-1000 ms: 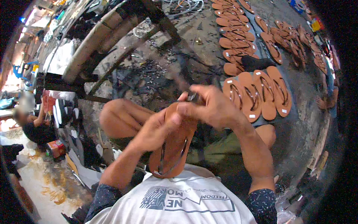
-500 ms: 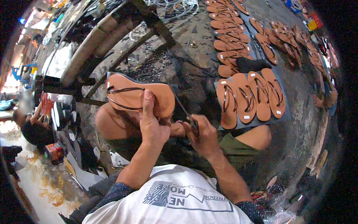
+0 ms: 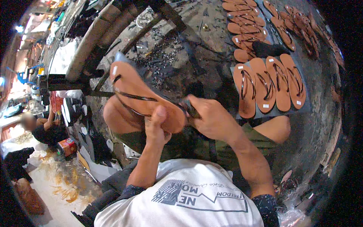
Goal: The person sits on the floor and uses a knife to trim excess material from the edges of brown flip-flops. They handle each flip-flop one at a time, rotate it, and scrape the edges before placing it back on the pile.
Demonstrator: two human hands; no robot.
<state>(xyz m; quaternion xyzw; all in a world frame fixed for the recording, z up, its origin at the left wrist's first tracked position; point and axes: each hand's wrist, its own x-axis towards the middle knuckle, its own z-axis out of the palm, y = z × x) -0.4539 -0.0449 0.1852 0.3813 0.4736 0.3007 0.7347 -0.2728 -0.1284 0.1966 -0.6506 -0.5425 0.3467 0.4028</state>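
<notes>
My left hand (image 3: 155,126) grips a tan flip-flop (image 3: 132,81) by the heel end, thumb pressed on top of the footbed. Dark glossy straps cross the flip-flop, and a small white label sits by its toe. Grey sheet material (image 3: 121,57) sticks out beyond the toe edge. Closed around the dark handle of a knife (image 3: 193,110), my right hand (image 3: 213,119) is up against the heel's right edge. The blade is mostly hidden now; half a second ago it showed as a long thin strip along the sole.
Several finished-looking tan flip-flops (image 3: 247,90) lie on a grey sheet to the right, with more rows behind. A dark cloth-like thing (image 3: 268,49) rests between them. Wooden beams (image 3: 94,41) stand at the left. Dark scraps (image 3: 160,62) litter the ground ahead. Another person (image 3: 45,130) sits far left.
The flip-flop has turned clockwise, its toe now pointing up and left. My right hand has risen and come closer to the heel edge. The whole view has shifted slightly.
</notes>
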